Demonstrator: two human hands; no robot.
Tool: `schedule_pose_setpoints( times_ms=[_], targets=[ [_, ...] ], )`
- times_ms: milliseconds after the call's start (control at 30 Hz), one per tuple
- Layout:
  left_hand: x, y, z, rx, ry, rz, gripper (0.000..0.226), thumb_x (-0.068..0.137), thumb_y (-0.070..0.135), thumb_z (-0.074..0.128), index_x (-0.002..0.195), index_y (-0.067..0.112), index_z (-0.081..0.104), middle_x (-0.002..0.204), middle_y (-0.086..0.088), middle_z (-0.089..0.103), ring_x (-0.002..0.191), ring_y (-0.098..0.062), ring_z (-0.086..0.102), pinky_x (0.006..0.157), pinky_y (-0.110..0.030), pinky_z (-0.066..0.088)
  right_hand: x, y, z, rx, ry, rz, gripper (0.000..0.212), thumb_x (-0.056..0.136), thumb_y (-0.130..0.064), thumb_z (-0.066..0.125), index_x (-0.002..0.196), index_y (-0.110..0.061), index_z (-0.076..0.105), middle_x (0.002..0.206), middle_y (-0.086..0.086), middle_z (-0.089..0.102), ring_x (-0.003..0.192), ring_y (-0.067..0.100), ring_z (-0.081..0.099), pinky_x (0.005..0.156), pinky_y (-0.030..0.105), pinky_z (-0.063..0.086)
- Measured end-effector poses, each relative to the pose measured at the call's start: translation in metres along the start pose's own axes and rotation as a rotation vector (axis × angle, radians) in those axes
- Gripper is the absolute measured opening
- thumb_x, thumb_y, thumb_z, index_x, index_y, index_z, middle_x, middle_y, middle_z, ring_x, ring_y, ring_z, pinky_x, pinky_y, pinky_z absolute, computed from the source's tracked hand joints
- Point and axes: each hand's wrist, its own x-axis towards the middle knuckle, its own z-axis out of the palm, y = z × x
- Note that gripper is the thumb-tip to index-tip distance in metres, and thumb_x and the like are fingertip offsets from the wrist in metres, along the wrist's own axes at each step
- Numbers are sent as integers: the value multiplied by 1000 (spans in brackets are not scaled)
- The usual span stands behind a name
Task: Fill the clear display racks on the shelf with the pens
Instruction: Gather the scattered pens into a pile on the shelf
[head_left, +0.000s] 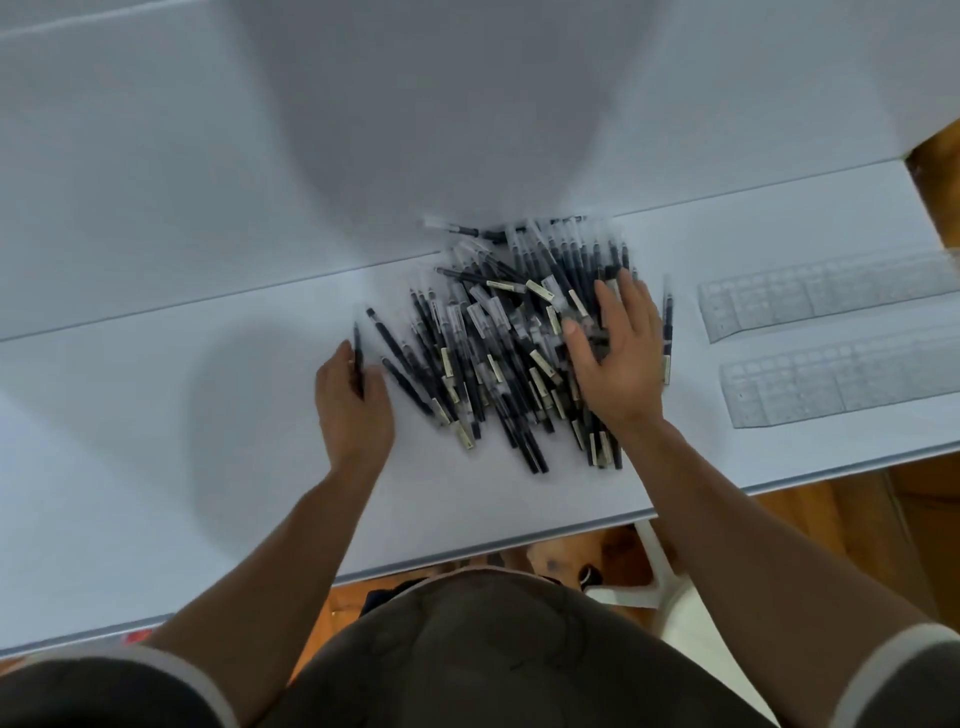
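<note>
Pens (498, 353) lie heaped on shelf (208, 467), racks (810, 387) near its right edge.

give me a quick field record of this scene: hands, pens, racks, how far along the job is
surface: white shelf
pens: pile of pens, loose and criss-crossed, mid-shelf
left hand: grips a single pen at the pile's left edge
right hand: fingers spread, resting on the pile's right side
racks: far rack and near rack, both clear, right of the pile, no pens in them
progress: filling not begun
</note>
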Motion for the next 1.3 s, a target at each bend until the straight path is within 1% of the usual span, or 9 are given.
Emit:
schedule_pose_setpoints(
  times_ms=[100,167,267,600,700,900,1000,1200,1300],
  targets=[
    [-23,22,38,-31,-123,62,55,101,31,43,151,17,27,157,-1,26,143,-16,23,116,-29,19,0,15,-9,9,39,171,59,99,-42,45,149,-10,37,160,15,21,149,29,12,121,48,14],
    [-34,33,56,-48,-143,47,62,102,36,40,155,19,14,162,4,9,147,-10,9,111,-21,9,1,25,-11,20,-8,277,62,101,-42,43,151,-8,30,162,17,12,150,29,7,121,49,13],
    [-38,39,69,-52,-157,78,67,103,37,38,155,17,4,163,3,-5,148,-10,-3,116,-24,4,-2,30,-10,33,-60,273,64,101,-44,42,152,-8,27,162,15,10,151,26,5,122,48,11],
    [-42,47,82,27,-224,113,73,102,45,35,154,13,-5,162,0,-17,146,-17,-22,117,-31,-12,-10,19,-8,145,-150,221,61,103,-40,39,154,-13,21,164,4,7,150,13,4,120,27,7],
    [-42,47,82,54,-235,118,74,102,46,34,155,13,-5,162,1,-17,146,-19,-22,119,-35,-11,-12,22,-19,162,-143,245,56,103,-38,38,153,-15,28,163,2,13,149,13,11,119,28,15],
    [-48,57,98,60,-243,149,74,101,49,32,154,14,-6,162,0,-17,146,-19,-22,116,-32,-12,-12,31,-24,57,-160,208,58,104,-36,39,154,-12,24,163,7,14,150,19,8,117,26,7],
    [-48,58,100,44,-243,154,72,102,49,32,155,14,-3,163,1,-12,148,-17,-16,117,-31,-9,-10,34,-28,46,-168,205,54,104,-34,38,153,-12,27,162,7,17,149,20,13,119,29,12],
    [-36,52,75,-16,-185,112,59,101,39,43,153,19,23,161,4,12,147,-14,14,115,-27,14,-3,27,-39,53,-78,344,46,101,-21,44,145,-11,42,155,8,34,143,21,30,117,34,25],
    [-22,51,58,-43,-162,-7,57,97,33,53,148,19,33,153,0,31,135,-20,40,112,-36,33,-6,21,-40,38,-49,394,42,98,-14,48,140,-9,48,144,9,47,133,25,44,111,39,36]
  ],
)
